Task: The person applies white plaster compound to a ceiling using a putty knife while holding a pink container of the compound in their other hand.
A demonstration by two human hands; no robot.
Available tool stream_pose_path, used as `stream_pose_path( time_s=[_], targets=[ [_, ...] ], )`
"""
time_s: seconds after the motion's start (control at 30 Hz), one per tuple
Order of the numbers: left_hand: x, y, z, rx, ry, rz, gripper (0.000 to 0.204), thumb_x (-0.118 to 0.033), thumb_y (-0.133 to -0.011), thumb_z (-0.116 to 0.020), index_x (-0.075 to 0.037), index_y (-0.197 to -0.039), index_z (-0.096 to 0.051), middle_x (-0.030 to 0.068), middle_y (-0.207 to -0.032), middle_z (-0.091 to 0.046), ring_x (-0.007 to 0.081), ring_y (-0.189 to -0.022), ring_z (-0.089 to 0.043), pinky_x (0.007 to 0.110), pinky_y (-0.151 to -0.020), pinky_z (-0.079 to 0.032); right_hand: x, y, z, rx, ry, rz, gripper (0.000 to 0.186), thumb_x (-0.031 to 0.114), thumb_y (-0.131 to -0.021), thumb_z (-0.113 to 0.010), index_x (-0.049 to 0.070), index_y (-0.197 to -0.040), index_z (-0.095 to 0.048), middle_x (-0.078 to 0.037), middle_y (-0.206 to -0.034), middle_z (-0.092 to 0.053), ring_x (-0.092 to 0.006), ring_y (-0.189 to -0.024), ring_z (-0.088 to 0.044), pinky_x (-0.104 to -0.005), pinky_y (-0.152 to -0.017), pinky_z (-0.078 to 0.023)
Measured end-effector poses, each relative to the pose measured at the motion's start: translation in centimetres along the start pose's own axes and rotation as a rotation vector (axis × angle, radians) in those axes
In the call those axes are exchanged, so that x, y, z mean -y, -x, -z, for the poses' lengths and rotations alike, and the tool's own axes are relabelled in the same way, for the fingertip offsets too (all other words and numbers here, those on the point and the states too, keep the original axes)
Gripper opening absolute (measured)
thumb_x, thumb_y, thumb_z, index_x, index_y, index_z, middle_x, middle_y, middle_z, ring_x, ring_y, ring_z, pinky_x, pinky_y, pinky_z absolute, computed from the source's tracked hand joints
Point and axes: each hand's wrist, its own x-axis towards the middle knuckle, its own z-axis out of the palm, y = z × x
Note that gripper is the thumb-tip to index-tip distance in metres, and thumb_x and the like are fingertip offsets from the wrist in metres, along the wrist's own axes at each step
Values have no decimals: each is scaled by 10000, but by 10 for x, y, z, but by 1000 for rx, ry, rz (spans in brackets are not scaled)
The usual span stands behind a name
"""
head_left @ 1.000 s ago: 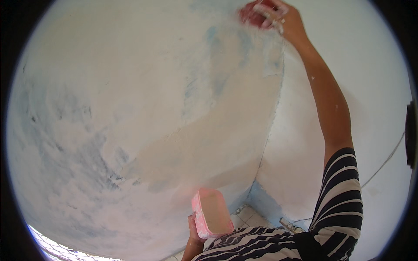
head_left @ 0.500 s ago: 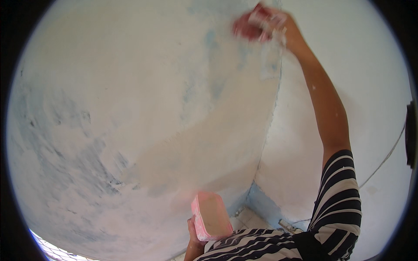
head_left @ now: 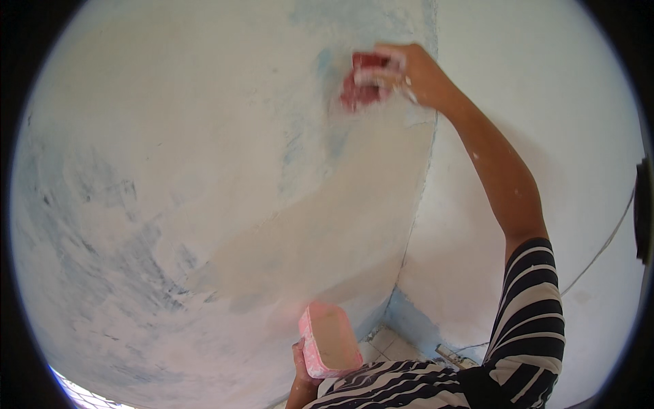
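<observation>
High up, my right hand is closed round a red putty scraper and presses it to the wall. Whitish paste smears the fingers and the tool, and motion blurs its lower edge. Beige and white filler covers much of this wall, with blue patches showing through near the scraper. Low down, close to my body, my left hand grips the side of a pink rectangular tub. Smooth beige putty lies inside it. The tub is tilted so that its open top shows; part of my left hand is behind it.
A second, paler wall meets the first at a corner on the right. A thin cable runs down it from a dark object at the far right edge. Floor tiles and a blue lower wall strip show below the corner.
My right hand has moved down and a little to the left across the wall with the scraper. My left hand and the tub have stayed nearly in place.
</observation>
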Motion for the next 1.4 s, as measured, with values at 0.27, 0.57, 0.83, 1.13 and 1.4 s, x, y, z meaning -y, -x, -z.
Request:
stream_pose_path(
  time_s=[0.27, 0.57, 0.83, 1.13, 1.4],
  targets=[
    [3, -2, 3, -32, -48, -29, 630, -474, -933, -424, -41, -1390, -448, 143, -1298, -586, 304, -1155, -590, 455, -984, -479, -2, 9, 4, -215, -379, -89, 347, 321, -856, -753, 43, -1059, -716, -86, -873, -722, -185, -675, -672, -278, -639, -544],
    [7, -5, 9, -2, 22, -2, 639, -490, -931, -425, -50, -1393, -447, 144, -1308, -578, 317, -1161, -583, 469, -983, -478, -28, -12, 35, -604, -234, 46, 344, 292, -914, -704, 33, -1138, -673, -68, -924, -699, -113, -738, -662, -253, -664, -554],
    [2, 3, -2, -13, 9, 11, 636, -488, -932, -427, -44, -1386, -450, 144, -1298, -584, 312, -1154, -589, 468, -982, -478, -4, 5, -12, -280, 24, 162, 300, 301, -882, -722, 38, -1025, -694, -96, -877, -713, -189, -733, -674, -293, -688, -536],
    [0, 10, 17, -80, 37, -20, 626, -480, -936, -431, -43, -1383, -452, 140, -1291, -587, 297, -1149, -594, 450, -975, -488, -24, 55, -7, -343, -93, 145, 185, 167, -936, -662, -14, -975, -658, -86, -791, -698, -138, -735, -680, -277, -691, -521],
    [4, 9, 7, -23, 33, -58, 630, -500, -944, -378, -58, -1385, -457, 130, -1289, -590, 293, -1141, -599, 453, -954, -503, -13, 59, -41, -261, -123, -22, 197, 193, -902, -711, 7, -960, -679, -52, -690, -671, -72, -521, -431, -231, -501, -364]
  ],
)
